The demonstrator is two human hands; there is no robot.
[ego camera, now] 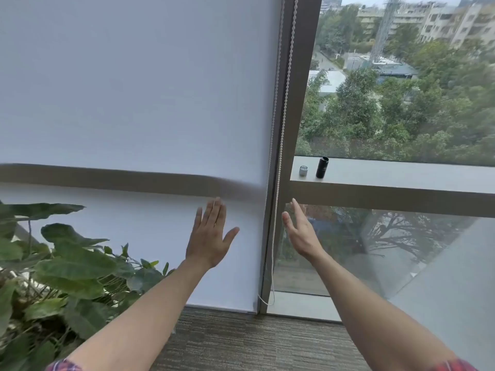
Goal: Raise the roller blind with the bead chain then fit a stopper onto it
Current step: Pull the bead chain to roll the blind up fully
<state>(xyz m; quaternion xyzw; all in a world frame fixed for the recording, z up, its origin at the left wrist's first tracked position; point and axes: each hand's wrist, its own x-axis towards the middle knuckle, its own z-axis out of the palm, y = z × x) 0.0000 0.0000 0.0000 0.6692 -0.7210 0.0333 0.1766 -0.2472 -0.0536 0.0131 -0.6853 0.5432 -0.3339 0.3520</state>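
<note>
A white roller blind covers the left window pane down to the floor. Its white bead chain hangs in a loop along the grey window frame, the bottom of the loop just above the floor. My left hand is raised with straight fingers in front of the blind, left of the chain. My right hand is raised edge-on with straight fingers just right of the chain, not touching it. Both hands hold nothing.
A large green plant stands at the lower left. On the window ledge right of the frame stand a small silver cap-like object and a black cylinder. Grey carpet lies below.
</note>
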